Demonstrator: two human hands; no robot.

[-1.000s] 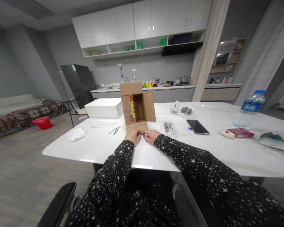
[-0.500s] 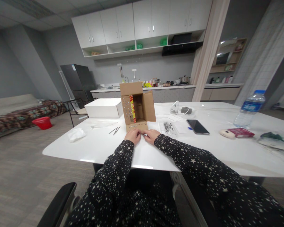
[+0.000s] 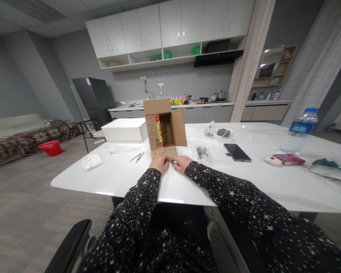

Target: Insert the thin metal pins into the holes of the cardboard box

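Observation:
A small cardboard box [image 3: 152,132] stands with its flaps spread and its opening toward me. Small shiny dots cover its left flap, and a row of them runs along the lower flap [image 3: 156,152] that lies on the table. My left hand [image 3: 159,163] rests at the near edge of this lower flap, fingers curled and closed. Just to its right, my right hand [image 3: 182,163] is also closed, thumb and fingers pinched near the flap's edge. The fingertips almost meet. Whatever they pinch is too small or hidden to name.
Left of the box are metal tweezers-like tools [image 3: 137,157], a crumpled tissue [image 3: 92,162] and a white box [image 3: 125,130]. To the right lie a clear plastic case [image 3: 213,156], a phone [image 3: 236,152], a magenta pack [image 3: 290,159] and a water bottle [image 3: 300,129].

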